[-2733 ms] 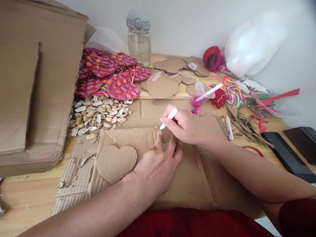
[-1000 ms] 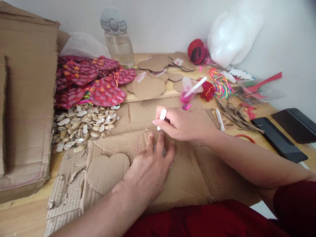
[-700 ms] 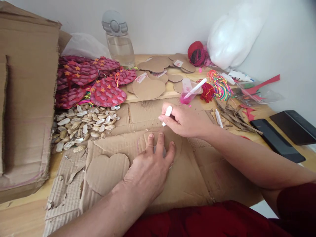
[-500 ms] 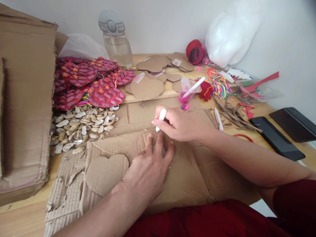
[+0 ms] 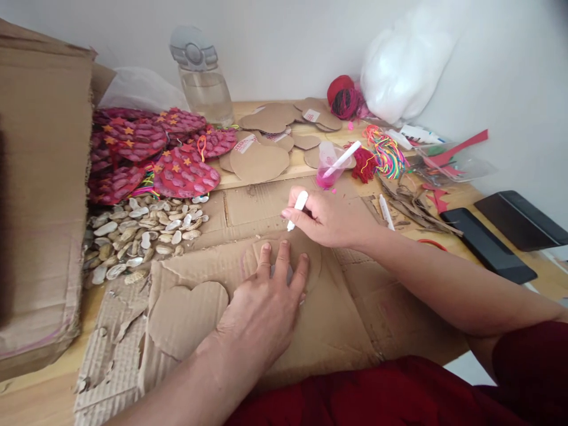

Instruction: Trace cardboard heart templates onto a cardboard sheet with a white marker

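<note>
We are gripping a white marker in our right hand, pointing it down just beyond our left hand, which we are splaying over a cardboard sheet; a heart cutout is lying beside our left wrist.

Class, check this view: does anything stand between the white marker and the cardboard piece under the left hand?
Nothing visible does. The white marker in the right hand points down near the far edge of the cardboard piece. The left hand lies on that piece, just nearer the wearer than the marker's tip, not between them.
</note>
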{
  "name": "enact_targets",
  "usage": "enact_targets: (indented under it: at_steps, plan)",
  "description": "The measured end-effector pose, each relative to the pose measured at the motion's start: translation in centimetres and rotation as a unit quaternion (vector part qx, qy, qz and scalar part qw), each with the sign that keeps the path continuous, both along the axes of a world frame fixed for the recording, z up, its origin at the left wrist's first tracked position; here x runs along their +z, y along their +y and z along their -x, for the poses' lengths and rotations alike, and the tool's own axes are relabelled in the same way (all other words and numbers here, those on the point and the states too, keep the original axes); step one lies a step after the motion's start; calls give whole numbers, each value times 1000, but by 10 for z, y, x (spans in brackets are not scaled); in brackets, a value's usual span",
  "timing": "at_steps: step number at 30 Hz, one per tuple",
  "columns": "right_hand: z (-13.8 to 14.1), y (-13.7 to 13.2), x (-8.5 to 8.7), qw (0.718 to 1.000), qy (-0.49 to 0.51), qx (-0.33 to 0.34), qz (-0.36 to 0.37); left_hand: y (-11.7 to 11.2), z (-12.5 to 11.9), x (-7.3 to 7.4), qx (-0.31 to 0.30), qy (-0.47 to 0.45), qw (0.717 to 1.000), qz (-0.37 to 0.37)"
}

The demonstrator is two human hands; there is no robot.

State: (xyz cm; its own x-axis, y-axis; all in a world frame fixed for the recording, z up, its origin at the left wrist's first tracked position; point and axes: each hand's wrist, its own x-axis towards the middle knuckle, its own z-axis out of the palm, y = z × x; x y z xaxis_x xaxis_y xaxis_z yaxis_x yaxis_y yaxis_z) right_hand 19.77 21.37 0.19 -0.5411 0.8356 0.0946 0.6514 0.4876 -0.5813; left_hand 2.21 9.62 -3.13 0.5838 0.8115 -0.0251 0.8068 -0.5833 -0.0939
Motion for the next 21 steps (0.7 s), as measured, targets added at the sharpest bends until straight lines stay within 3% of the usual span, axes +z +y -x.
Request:
enact_targets:
  at_steps: [5,11,17,21]
  plan:
    - [-12,1,-4,999,3,-12,-38,0,1,0,0,5,1000,9]
    - [-6,-5,-2,999,20,-29,8,0,0,0,1,11,1000,-8]
    - [-20,-5,-1,997,-27,-64,-18,-1,0,0,3,9,1000,2]
    - [-10,-6,0,998,-15,-58,-1,-1,0,0,0,8,1000,-2]
